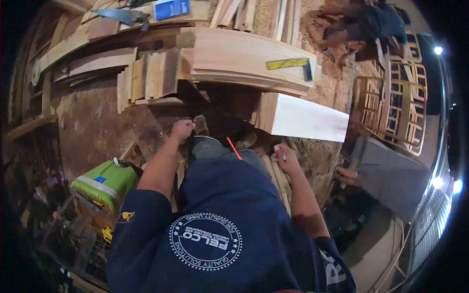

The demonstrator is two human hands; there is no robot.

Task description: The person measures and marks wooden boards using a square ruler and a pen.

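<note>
My left hand [182, 130] is closed in front of my left knee; what its fingers hold, if anything, is hidden. My right hand [286, 158] is closed by my right knee, with a short, pale, pen-like stick [284, 156] showing at its fingers. Between the hands, a thin orange-red strip [234, 148] lies against my trousers. Just beyond the right hand, a board with a pale, bright face [309, 118] juts out. A try square [291, 63] with a yellow blade and dark stock lies on the wide stacked boards [234, 51] ahead.
Upright short wood pieces [149, 75] stand ahead on the left. A handsaw [117, 15] and a blue packet [171, 9] lie at the far left. A green machine case [105, 183] is at my left. Another person [376, 24] is at the far right, near wooden frames [403, 93].
</note>
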